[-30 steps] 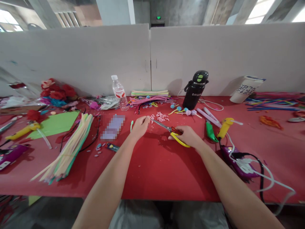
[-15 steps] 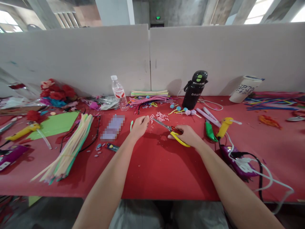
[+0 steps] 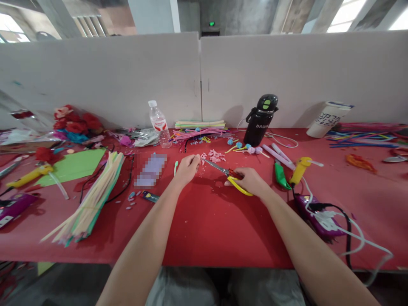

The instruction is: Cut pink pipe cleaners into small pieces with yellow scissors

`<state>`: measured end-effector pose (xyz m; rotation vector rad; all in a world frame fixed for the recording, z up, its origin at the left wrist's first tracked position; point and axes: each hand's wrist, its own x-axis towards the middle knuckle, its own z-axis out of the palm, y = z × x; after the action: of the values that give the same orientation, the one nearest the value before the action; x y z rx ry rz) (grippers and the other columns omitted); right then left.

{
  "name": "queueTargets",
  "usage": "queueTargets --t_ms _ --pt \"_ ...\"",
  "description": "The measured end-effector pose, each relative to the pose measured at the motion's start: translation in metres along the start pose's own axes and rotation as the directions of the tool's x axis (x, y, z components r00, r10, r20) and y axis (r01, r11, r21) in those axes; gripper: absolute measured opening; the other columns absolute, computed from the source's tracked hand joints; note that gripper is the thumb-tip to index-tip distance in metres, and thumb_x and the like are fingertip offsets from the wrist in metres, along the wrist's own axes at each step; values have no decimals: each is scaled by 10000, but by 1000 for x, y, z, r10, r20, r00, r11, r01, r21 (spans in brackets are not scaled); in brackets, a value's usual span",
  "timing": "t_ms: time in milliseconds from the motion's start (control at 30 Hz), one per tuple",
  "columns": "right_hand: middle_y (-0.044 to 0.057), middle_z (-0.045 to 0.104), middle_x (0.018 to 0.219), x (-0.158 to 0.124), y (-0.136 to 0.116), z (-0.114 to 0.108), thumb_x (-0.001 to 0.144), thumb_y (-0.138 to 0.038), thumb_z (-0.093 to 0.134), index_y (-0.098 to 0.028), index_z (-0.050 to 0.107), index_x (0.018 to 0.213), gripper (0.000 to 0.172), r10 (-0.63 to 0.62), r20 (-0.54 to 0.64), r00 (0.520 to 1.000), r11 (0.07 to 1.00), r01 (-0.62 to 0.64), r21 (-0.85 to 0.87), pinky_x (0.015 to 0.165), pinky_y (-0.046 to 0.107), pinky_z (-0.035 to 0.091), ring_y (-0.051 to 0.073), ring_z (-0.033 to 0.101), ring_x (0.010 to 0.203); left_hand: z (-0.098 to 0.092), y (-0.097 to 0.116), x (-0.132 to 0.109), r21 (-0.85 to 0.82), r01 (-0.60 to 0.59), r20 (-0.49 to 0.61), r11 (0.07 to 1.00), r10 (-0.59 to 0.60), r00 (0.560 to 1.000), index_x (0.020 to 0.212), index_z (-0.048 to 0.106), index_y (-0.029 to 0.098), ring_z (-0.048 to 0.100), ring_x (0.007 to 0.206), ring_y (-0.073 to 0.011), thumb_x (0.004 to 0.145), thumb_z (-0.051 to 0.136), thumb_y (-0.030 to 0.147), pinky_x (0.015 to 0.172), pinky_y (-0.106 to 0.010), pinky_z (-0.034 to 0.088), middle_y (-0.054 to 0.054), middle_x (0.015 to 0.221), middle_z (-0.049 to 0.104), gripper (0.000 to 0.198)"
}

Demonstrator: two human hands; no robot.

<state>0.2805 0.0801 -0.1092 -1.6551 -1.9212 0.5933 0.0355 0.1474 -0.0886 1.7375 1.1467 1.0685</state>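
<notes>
My right hand (image 3: 250, 180) grips a pair of scissors (image 3: 236, 185) with red and yellow handles. The blades point up and left, their tips close to the fingertips of my left hand (image 3: 188, 168). Those left fingers are pinched together; whatever lies between them is too small to make out. Just beyond the blades is a loose heap of short pink cut pieces (image 3: 216, 156), with tiny scraps scattered around it on the red tabletop (image 3: 204, 229).
A bundle of pale fuzzy sticks (image 3: 92, 197) lies left. Behind stand a plastic bottle (image 3: 159, 123) and a black flask (image 3: 259, 121). At right are a yellow glue gun (image 3: 300, 169), a green packet (image 3: 281, 175) and a purple power strip (image 3: 315, 216) with trailing cables.
Almost nothing differs. The yellow handle of the scissors has shifted very slightly to the left, while both hands stay in place.
</notes>
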Motion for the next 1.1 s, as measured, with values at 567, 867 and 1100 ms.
queueTargets --t_ms 567,867,1100 --pt "-42 368 580 -2 -3 -4 620 -668 648 -178 481 607 517 5 19 1000 1000 -5 1 486 240 221 102 301 555 -4 -5 2 55 -53 -11 997 54 999 695 525 171 449 544 -109 860 437 494 555 -241 354 9 604 506 373" --pt "-43 351 571 -3 -7 -6 607 -669 656 -176 476 596 524 20 7 1000 1000 -20 -5 475 238 208 98 292 549 -4 -5 2 62 -69 -6 996 70 998 704 534 168 448 552 -109 862 437 469 550 -235 349 6 612 511 354" --pt "-39 380 575 -2 -6 -6 602 -674 654 -181 480 608 522 18 30 999 1000 -19 11 481 235 235 104 315 551 -6 -5 2 94 -109 8 990 108 994 708 539 165 463 572 -107 871 433 442 564 -232 350 10 613 501 338"
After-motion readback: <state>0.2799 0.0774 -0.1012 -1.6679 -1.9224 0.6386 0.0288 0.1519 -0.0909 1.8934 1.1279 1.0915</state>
